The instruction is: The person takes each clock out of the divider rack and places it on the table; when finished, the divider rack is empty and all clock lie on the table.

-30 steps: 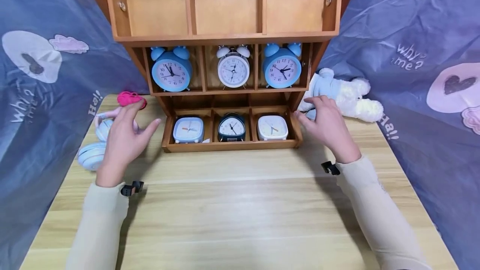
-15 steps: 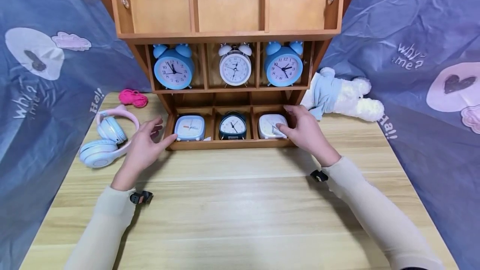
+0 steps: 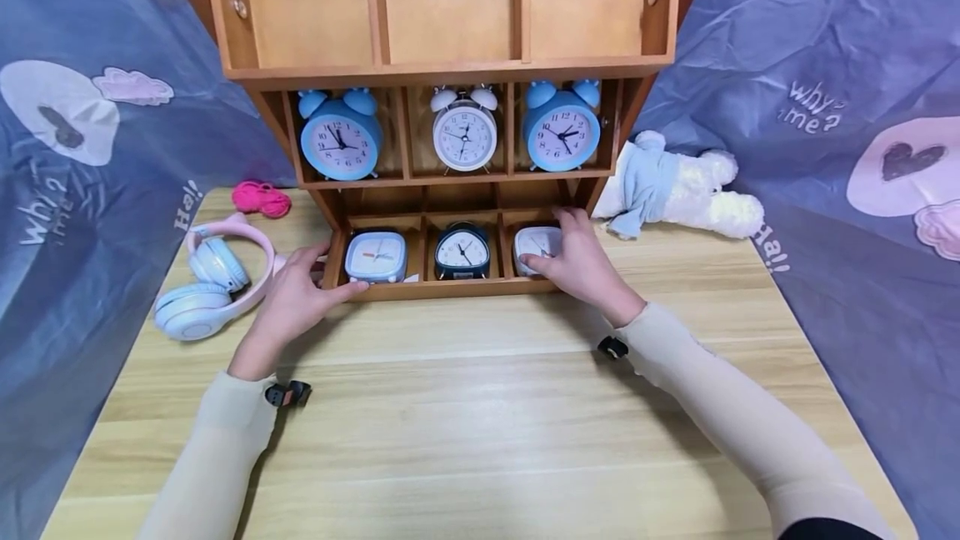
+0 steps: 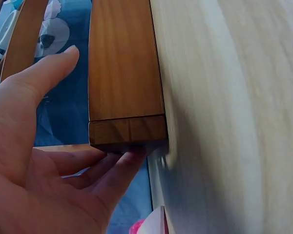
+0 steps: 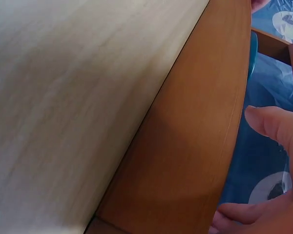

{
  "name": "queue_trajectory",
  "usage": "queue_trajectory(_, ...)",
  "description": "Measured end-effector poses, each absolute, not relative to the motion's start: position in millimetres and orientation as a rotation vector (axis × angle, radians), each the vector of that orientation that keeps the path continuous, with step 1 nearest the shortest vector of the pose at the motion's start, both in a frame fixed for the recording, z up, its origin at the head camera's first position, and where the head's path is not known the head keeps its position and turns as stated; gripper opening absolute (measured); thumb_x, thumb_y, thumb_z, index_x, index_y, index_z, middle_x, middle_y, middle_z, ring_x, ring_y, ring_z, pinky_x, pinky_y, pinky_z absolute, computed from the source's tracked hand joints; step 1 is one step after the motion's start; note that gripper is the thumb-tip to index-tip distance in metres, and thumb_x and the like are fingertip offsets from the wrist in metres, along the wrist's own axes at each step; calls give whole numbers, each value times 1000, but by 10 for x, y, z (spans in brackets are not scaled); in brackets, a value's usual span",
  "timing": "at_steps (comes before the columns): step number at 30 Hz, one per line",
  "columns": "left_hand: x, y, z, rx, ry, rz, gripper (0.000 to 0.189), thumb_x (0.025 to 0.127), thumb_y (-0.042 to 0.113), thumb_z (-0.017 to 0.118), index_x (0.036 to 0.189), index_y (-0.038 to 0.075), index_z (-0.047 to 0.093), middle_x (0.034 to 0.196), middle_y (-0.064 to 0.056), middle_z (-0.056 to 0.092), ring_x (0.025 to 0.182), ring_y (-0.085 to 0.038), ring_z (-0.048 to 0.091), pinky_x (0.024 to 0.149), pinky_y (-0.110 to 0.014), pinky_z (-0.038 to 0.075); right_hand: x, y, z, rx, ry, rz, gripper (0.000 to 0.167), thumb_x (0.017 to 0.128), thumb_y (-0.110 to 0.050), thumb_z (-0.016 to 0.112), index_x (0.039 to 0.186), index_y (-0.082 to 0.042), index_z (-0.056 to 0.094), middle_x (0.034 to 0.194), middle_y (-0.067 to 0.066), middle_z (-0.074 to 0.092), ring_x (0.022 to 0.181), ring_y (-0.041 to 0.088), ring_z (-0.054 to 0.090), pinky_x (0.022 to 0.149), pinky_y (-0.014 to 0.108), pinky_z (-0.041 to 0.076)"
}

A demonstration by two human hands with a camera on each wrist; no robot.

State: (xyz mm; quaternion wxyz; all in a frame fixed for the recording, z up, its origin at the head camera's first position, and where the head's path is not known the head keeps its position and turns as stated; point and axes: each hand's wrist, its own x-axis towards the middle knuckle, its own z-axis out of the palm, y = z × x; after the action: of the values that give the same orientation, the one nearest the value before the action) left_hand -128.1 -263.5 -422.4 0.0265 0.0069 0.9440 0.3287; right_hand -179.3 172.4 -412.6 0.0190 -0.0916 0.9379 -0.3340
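A wooden rack (image 3: 450, 71) stands on the table, with a row of clocks in its lowest tray (image 3: 465, 292). In that tray are a light blue square clock (image 3: 377, 257), a dark green rounded-triangle clock (image 3: 462, 252) and a white square clock (image 3: 528, 245). My left hand (image 3: 300, 297) touches the tray's left outer end with its fingers (image 4: 115, 178), thumb extended by the front edge. My right hand (image 3: 587, 263) lies over the tray's right end, its thumb (image 5: 268, 122) held above the front board. In the head view that hand covers part of the white clock.
Two blue bell clocks (image 3: 341, 140) (image 3: 562, 133) and a white bell clock (image 3: 465, 136) fill the middle row. Headphones (image 3: 197, 307) and pink yarn (image 3: 261, 199) lie left. A white plush toy (image 3: 697, 190) lies right on the wooden table (image 3: 465, 423).
Both hands have moved inward to the tray's ends. The right hand has gone from beside the rack to over the white clock; the left has come from over the headphones.
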Motion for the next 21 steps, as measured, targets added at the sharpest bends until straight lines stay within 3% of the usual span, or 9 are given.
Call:
queue_trajectory(6, -1291, -2630, -4214, 34, 2851, 967, 120, 92, 61, 89, 174, -4, 30, 174, -36, 39, 161, -57, 39, 130, -72, 37, -1781, 1657, -4144, -245, 2896, -964, 103, 91, -31, 91, 166, 14, 36, 170, 36, 35, 155, 49, 42, 134, 60, 38)
queue_trajectory(14, -1298, -2644, -4256, 27, 2834, 991, 117, 93, 58, 89, 174, -2, 31, 173, -35, 43, 149, -55, 54, 120, -70, 49, -1813, 1629, -4129, -202, 2871, -788, 110, 89, -40, 92, 167, 14, 35, 168, 40, 37, 155, 50, 41, 133, 61, 39)
queue_trajectory(21, -1305, -2681, -4250, 11, 2822, 1051, 113, 93, 54, 91, 174, 1, 34, 168, -32, 50, 142, -52, 62, 114, -66, 55, -1877, 1582, -4097, -143, 2828, -766, 108, 89, -46, 91, 165, 11, 39, 165, 36, 40, 146, 47, 48, 128, 60, 46)
